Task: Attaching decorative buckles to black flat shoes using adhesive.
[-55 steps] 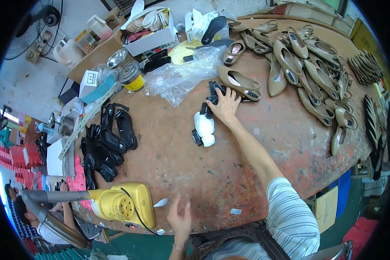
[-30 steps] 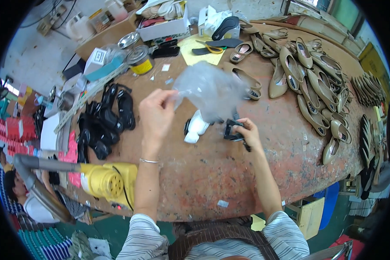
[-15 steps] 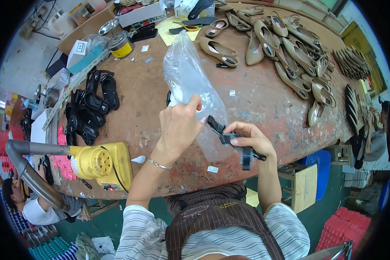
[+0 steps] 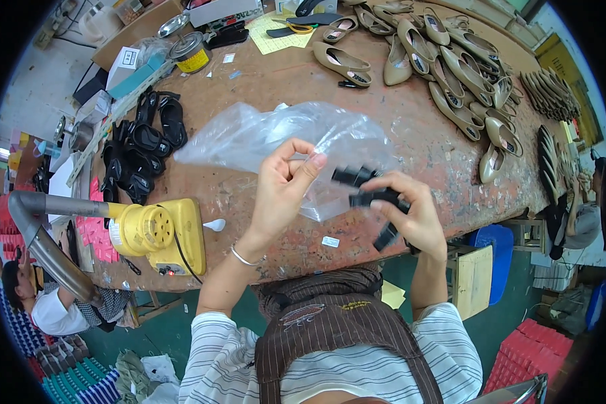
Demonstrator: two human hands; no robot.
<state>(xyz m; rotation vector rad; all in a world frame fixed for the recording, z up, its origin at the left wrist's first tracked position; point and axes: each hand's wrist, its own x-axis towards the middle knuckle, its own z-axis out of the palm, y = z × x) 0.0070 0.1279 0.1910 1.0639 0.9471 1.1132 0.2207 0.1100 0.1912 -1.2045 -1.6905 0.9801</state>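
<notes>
Between thumb and fingers, my left hand [image 4: 284,188] pinches the edge of a clear plastic bag [image 4: 249,138]. The bag spreads out crumpled over the worn brown table [image 4: 276,259], to both sides of that hand. Just right of it, my right hand [image 4: 417,214] is closed around several short black straps [image 4: 357,176]. Their ends stick out toward the bag and down below the fingers. Motion blurs the straps, so their exact kind is hard to make out.
A yellow machine [image 4: 148,229] with a grey pipe stands at the left. Black shoes [image 4: 148,145] are heaped behind it. Beige flat shoes [image 4: 464,74] cover the back right. A tin can [image 4: 190,54] and yellow paper [image 4: 276,40] lie farther back. Another person [image 4: 50,306] sits at the left.
The bag, which stretched away from me, has swung to lie crosswise, its far end now at the left. My left hand has turned, thumb showing. My right hand has moved slightly right with the straps.
</notes>
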